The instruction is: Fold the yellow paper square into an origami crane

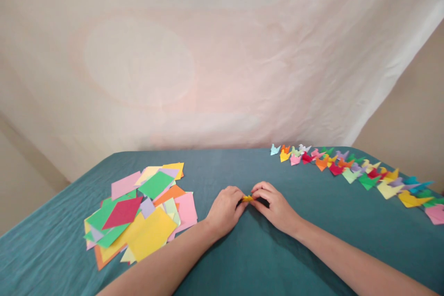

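Note:
My left hand and my right hand meet at the middle of the teal tablecloth. Both pinch a small folded yellow-orange paper piece between their fingertips, low over the cloth. Most of that paper is hidden by my fingers. Both hands have their fingers curled closed around it.
A loose pile of coloured paper sheets lies to the left of my hands. A row of several folded paper figures runs along the right side of the table toward its edge. A pale cloth backdrop hangs behind the table.

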A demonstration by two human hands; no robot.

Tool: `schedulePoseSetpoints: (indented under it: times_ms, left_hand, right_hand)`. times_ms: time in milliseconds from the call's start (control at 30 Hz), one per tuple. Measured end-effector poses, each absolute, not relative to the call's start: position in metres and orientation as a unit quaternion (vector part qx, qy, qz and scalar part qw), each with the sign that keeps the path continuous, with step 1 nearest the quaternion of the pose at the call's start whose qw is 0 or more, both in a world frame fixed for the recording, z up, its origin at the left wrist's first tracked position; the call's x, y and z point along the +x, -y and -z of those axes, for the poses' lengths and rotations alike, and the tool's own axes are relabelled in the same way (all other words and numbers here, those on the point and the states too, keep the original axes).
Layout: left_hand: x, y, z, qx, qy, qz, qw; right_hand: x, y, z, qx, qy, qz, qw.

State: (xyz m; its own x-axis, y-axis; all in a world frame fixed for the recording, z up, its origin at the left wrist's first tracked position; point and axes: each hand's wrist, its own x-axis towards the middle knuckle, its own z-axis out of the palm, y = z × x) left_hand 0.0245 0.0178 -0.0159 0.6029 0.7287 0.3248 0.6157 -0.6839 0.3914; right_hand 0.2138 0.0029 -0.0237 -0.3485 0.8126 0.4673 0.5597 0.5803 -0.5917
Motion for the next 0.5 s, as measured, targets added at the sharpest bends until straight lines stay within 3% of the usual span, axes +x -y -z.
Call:
schedulePoseSetpoints:
  times_ms: [500]
  left_hand:
    - [0.0265, -0.0133, 0.0079, 0.911, -0.378, -0.166, 0.015]
  right_hand:
    - [0.2139, -0.0012, 0.0229, -0.417, 0.841, -0.137, 0.317]
